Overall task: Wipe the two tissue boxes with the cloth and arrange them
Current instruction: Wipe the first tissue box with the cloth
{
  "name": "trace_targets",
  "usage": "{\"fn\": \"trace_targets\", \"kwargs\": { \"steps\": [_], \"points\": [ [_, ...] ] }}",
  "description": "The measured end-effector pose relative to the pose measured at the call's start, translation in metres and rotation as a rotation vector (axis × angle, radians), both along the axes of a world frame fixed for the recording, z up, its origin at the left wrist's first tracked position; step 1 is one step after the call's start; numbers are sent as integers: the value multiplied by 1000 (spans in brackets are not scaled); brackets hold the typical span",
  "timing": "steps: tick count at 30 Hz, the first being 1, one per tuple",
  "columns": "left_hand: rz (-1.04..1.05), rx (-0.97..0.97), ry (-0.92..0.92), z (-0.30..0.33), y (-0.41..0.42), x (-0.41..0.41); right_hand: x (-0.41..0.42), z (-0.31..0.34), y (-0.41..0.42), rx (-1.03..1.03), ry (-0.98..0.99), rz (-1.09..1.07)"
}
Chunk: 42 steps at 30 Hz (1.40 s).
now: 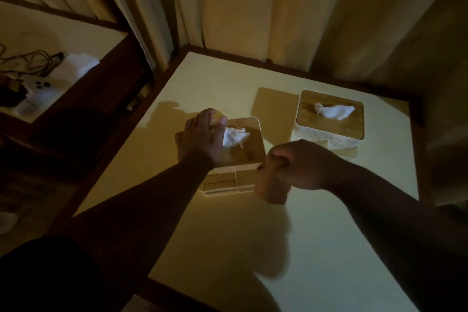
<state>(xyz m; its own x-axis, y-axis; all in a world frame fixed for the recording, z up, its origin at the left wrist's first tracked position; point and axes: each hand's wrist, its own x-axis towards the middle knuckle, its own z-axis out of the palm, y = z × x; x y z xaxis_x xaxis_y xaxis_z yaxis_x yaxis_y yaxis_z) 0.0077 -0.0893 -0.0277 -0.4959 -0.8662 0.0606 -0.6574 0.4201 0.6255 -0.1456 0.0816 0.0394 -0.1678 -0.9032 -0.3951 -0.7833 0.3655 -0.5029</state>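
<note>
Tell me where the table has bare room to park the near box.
Bare tabletop behind the near tissue box, toward the curtain, and a wide patch nearer you. Crowded between it and the far tissue box, where the right hand grips the cloth.

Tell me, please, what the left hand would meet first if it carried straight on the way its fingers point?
The left hand lies on the near box, fingers aimed at the curtain. Straight on, past the box's far edge, only bare table shows before the curtain; depth is unclear.

Two white tissue boxes with wooden lids on pale table [316, 248]: near box [243, 159] left and forward; far box [329, 119] right, behind, apart. Beige curtains [240, 7] behind the table.
</note>
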Motion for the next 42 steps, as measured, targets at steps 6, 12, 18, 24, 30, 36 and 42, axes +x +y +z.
{"fn": "trace_targets", "kwargs": {
  "steps": [6, 12, 18, 24, 30, 36, 42],
  "points": [
    [-3, -20, -13, -4, -1, -1, -16, -30, 34, -199, -324, -392],
    [-29, -46, -27, -5, -1, 0, 17, -46, 46, -431, -434, -540],
    [-22, -24, -19, -5, -2, -1, 50, -54, 49, -287, -208, -154],
    [-13, -29, -19, -5, -2, -1, 52, -56, 46, -308, 6, -217],
    [-10, -39, -11, -4, -2, -1, 65, -53, 27, -152, 171, -51],
    [-12, -54, -26, -2, -1, -2, 62, -40, -29, 241, 253, 105],
    [4, -34, -24, -2, -2, -1, 58, -46, -34, 170, 273, 229]
  ]
}}
